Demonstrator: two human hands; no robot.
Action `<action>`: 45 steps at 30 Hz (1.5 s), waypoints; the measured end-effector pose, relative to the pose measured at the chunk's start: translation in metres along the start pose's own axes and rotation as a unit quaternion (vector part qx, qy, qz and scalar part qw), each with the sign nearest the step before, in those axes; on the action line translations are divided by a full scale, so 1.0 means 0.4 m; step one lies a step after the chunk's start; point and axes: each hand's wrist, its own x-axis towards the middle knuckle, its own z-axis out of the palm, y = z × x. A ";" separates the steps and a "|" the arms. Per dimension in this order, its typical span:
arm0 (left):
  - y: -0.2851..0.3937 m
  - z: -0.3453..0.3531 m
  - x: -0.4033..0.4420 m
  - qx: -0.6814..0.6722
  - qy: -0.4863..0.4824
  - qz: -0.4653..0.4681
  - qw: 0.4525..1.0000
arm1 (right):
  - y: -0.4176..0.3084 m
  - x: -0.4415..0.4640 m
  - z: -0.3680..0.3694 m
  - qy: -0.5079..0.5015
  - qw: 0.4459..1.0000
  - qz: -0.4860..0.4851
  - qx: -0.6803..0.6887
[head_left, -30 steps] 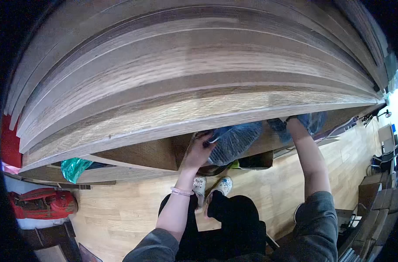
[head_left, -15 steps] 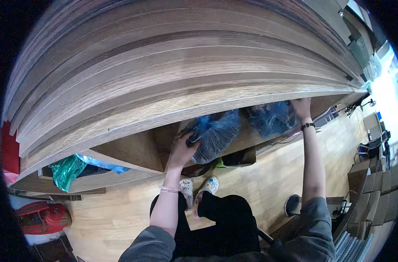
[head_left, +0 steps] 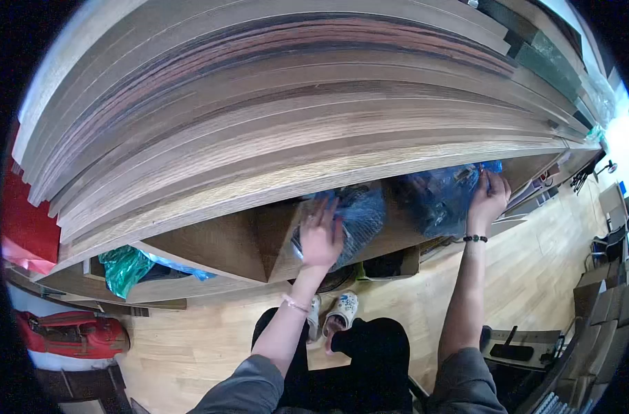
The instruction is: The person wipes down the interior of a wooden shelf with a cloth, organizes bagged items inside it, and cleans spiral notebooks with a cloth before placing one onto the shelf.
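Two translucent blue plastic bags with dark contents sit in the cabinet compartment under the wooden top. My left hand (head_left: 321, 238) lies on the near side of the left plastic bag (head_left: 362, 224), fingers stretched out and a little apart. What is inside that bag I cannot make out, though a ribbed texture shows through. At the right plastic bag (head_left: 431, 203), my right hand (head_left: 490, 200) pinches the gathered plastic at its upper right edge. The overhanging wooden edge (head_left: 314, 176) hides the back of both bags.
Wooden boards (head_left: 293, 110) are stacked above the compartment. Left of it, a green plastic bag (head_left: 124, 269) hangs from an opening. A red bag (head_left: 76, 334) lies at the left. Below the shelf stands an open box (head_left: 397, 265); brown cartons (head_left: 597, 331) are piled at the right.
My left hand has loosened its grip on the left bag and now rests flatter on it. My right hand has come out from under the wooden edge, pulling plastic of the right bag.
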 end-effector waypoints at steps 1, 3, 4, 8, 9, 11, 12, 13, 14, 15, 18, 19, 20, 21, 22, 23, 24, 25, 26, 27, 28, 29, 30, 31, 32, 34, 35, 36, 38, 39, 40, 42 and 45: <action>0.017 0.036 0.025 -0.007 -0.023 0.034 0.999 | 0.005 -0.005 -0.006 0.000 1.000 -0.002 0.005; 0.047 0.142 0.085 -0.003 -0.080 0.064 0.995 | 0.023 -0.016 -0.016 0.003 0.995 0.037 0.091; 0.054 0.191 0.127 0.010 -0.112 0.062 0.992 | 0.033 -0.021 -0.023 0.004 0.990 0.057 0.132; 0.030 0.312 0.238 0.108 -0.392 -0.056 0.912 | 0.030 -0.066 -0.065 -0.032 0.930 0.206 0.303; 0.005 0.343 0.215 0.097 -0.347 -0.050 0.932 | 0.026 -0.068 -0.077 -0.048 0.936 0.203 0.283; -0.014 0.355 0.192 0.080 -0.254 -0.033 0.963 | 0.023 -0.067 -0.097 -0.075 0.946 0.201 0.242; -0.021 0.363 0.192 0.081 -0.257 -0.032 0.963 | 0.025 -0.070 -0.101 -0.074 0.946 0.203 0.240; -0.028 0.371 0.195 0.102 -0.297 -0.039 0.949 | 0.028 -0.072 -0.106 -0.066 0.960 0.167 0.216; -0.032 0.381 0.201 0.122 -0.336 -0.046 0.933 | 0.030 -0.071 -0.110 -0.058 0.971 0.129 0.191; -0.036 0.389 0.207 0.142 -0.373 -0.055 0.915 | 0.030 -0.069 -0.112 -0.051 0.980 0.090 0.167; -0.047 0.411 0.207 0.140 -0.344 -0.056 0.927 | 0.014 -0.062 -0.109 -0.031 0.989 0.057 0.132; -0.052 0.417 0.208 0.140 -0.329 -0.055 0.932 | 0.010 -0.062 -0.107 -0.019 0.992 0.040 0.115; -0.051 0.412 0.212 0.141 -0.330 -0.054 0.932 | 0.009 -0.065 -0.108 -0.019 0.992 0.041 0.114; -0.050 0.406 0.214 0.140 -0.323 -0.061 0.934 | 0.009 -0.070 -0.111 -0.013 0.996 0.003 0.088; -0.046 0.401 0.216 0.137 -0.315 -0.067 0.937 | 0.010 -0.075 -0.115 -0.007 0.997 -0.037 0.062; -0.040 0.398 0.221 0.134 -0.306 -0.073 0.940 | 0.011 -0.077 -0.118 0.001 0.996 -0.078 0.036; -0.034 0.396 0.229 0.133 -0.306 -0.072 0.940 | 0.009 -0.081 -0.121 0.002 0.996 -0.078 0.034; -0.024 0.384 0.238 0.121 -0.333 -0.083 0.932 | 0.001 -0.092 -0.126 0.004 0.997 -0.058 0.046; -0.010 0.366 0.247 0.109 -0.359 -0.094 0.922 | -0.007 -0.101 -0.131 0.006 0.998 -0.038 0.059; -0.003 0.361 0.247 0.097 -0.385 -0.108 0.911 | -0.008 -0.105 -0.134 0.005 0.997 -0.019 0.072; -0.006 0.368 0.242 0.097 -0.388 -0.109 0.910 | 0.003 -0.103 -0.134 0.002 0.997 -0.018 0.071; -0.010 0.373 0.242 0.106 -0.397 -0.104 0.906 | 0.022 -0.095 -0.131 -0.038 0.996 -0.038 0.073; -0.012 0.372 0.248 0.116 -0.405 -0.099 0.901 | 0.032 -0.082 -0.128 -0.078 0.992 -0.058 0.076; -0.010 0.372 0.255 0.124 -0.412 -0.093 0.898 | 0.036 -0.073 -0.126 -0.117 0.987 -0.079 0.079; -0.007 0.372 0.261 0.124 -0.411 -0.092 0.899 | 0.037 -0.075 -0.124 -0.115 0.987 -0.080 0.078; -0.008 0.370 0.264 0.138 -0.428 -0.099 0.888 | 0.032 -0.093 -0.120 -0.114 0.989 -0.094 0.028; -0.011 0.374 0.265 0.146 -0.435 -0.104 0.882 | 0.030 -0.098 -0.115 -0.114 0.988 -0.101 0.004; -0.014 0.377 0.261 0.146 -0.435 -0.106 0.882 | 0.043 -0.123 -0.109 -0.115 0.988 -0.102 0.006; -0.044 0.410 0.236 0.126 -0.382 -0.094 0.911 | 0.091 -0.225 -0.098 -0.161 0.981 -0.026 0.107; -0.055 0.427 0.224 0.116 -0.357 -0.086 0.923 | 0.115 -0.261 -0.090 -0.184 0.971 0.015 0.155; -0.055 0.430 0.219 0.116 -0.358 -0.087 0.922 | 0.121 -0.274 -0.081 -0.185 0.970 0.017 0.155; -0.062 0.433 0.224 0.082 -0.380 -0.083 0.918 | 0.125 -0.293 -0.055 -0.212 0.973 0.013 0.089; -0.065 0.436 0.230 0.090 -0.390 -0.059 0.914 | 0.140 -0.298 -0.010 -0.234 0.970 0.019 0.058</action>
